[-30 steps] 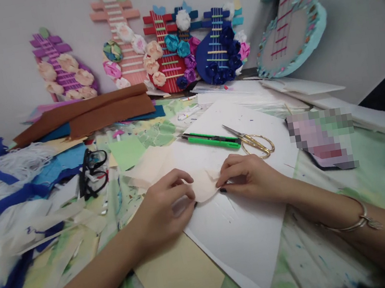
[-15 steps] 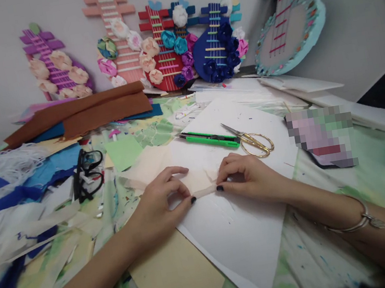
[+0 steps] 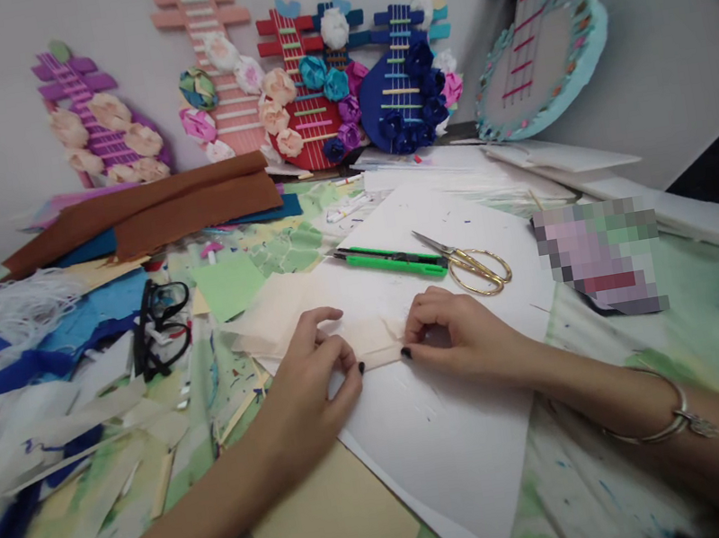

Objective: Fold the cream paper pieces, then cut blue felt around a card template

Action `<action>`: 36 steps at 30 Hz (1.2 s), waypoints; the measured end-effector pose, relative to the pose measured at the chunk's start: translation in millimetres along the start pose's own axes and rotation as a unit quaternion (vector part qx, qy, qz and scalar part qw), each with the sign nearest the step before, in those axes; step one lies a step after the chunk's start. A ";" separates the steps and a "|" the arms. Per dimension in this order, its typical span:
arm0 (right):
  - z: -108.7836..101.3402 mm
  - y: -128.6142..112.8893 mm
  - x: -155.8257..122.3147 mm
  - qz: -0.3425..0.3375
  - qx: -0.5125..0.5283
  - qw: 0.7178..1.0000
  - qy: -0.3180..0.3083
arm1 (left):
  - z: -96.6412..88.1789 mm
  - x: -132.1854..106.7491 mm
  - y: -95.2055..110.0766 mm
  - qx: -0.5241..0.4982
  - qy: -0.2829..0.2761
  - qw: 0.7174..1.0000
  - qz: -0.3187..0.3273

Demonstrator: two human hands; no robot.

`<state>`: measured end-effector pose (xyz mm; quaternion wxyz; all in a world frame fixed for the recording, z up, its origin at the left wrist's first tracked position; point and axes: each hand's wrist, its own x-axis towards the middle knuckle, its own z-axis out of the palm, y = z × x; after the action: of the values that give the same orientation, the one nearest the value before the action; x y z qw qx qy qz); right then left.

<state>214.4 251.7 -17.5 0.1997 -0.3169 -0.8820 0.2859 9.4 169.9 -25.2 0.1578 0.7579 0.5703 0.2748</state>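
The work in hand seems to be the folding of a small cream paper piece (image 3: 374, 339), which lies on a large white sheet (image 3: 454, 436) in the middle of the table, between the two hands. To do this well, I think both ends should be held flat and level, so that the long lower edge stays straight. The crease should be pressed from the middle outward with the thumb tips, lightly at first, because thin paper takes a wrong line easily and does not forgive it. The white sheet gives a smooth, hard base, so it is better to press down against it than to lift the piece in the air.

The left hand (image 3: 312, 376) is curled, with the thumb and the bent fingers closed on the left end of the cream paper piece; the thumb tip with its dark nail sits at the lower left corner. The right hand (image 3: 458, 335) is also half closed, and its thumb and forefinger pinch the right end, the other fingers folded under. Neither hand is spread.

Just behind the hands lie a green utility knife (image 3: 392, 261) and gold-handled scissors (image 3: 474, 264), touching each other at the blades. A pair of black glasses (image 3: 160, 323) rests on the left, well apart.
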 end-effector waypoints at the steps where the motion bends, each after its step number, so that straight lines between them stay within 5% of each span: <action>1: 0.2 -0.4 -0.1 -0.002 -0.002 1.000 0.001 | 0.4 -0.1 0.0 0.002 0.004 1.000 0.000; 18: 4.2 -1.1 -1.8 -0.003 -0.015 1.000 0.022 | 6.1 1.1 -2.1 0.030 0.029 0.999 0.017; 36: 7.8 1.1 -6.3 -0.118 -0.039 0.991 0.043 | 3.1 0.2 -3.3 0.097 0.083 0.991 0.050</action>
<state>215.3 245.2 -25.1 0.2573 -0.2307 -0.9143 0.2115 8.7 171.3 -29.5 0.0216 0.7716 0.5670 0.2875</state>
